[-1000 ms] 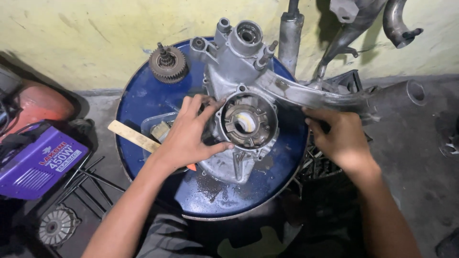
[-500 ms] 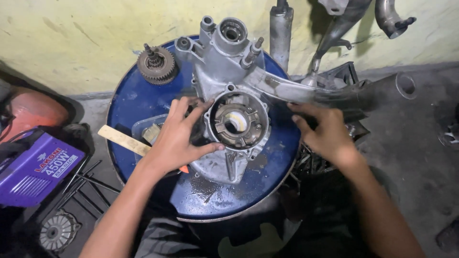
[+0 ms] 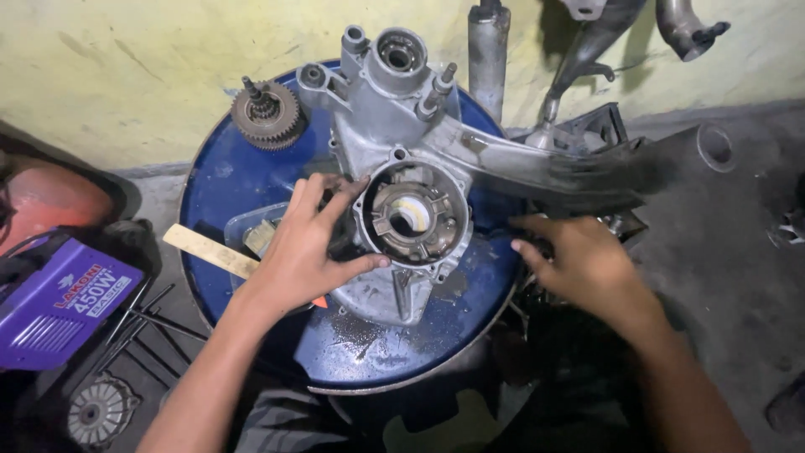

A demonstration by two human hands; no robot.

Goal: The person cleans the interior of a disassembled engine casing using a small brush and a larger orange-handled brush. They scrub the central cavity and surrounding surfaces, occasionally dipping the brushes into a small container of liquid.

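A grey aluminium engine case lies on top of a blue drum lid. Its round housing faces up, with a long arm reaching right. My left hand rests flat on the case, fingers spread along the housing's left rim. My right hand hovers at the drum's right edge, just below the case's arm, fingers loosely apart and holding nothing.
A gear cluster stands at the drum's back left. A wooden stick and a clear tray lie under my left wrist. A purple machine sits on the floor at left, exhaust pipes lean on the yellow wall.
My right hand has come off the case's arm and dropped lower toward the drum's right edge. The left hand stays on the housing. The view has shifted slightly.
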